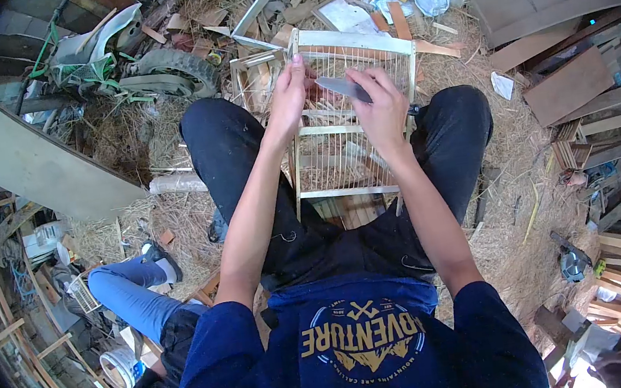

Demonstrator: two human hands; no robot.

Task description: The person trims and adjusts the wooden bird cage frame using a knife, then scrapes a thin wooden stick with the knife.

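Surrounding 1 wooden cage (330, 130): straw-strewn floor (513, 169); scattered boards (568, 85); 1 tyre (194, 67)

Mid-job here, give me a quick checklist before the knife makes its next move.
1. Knife held in the right hand: ok.
2. Left hand out of the blade's line: not ok, the tip points toward it.
3. Left hand's grip on the slatted wooden frame: cannot tell, its fingers are partly hidden.
4. Frame set between the knees: ok.
5. Other person away from the blade: ok, off to the left.
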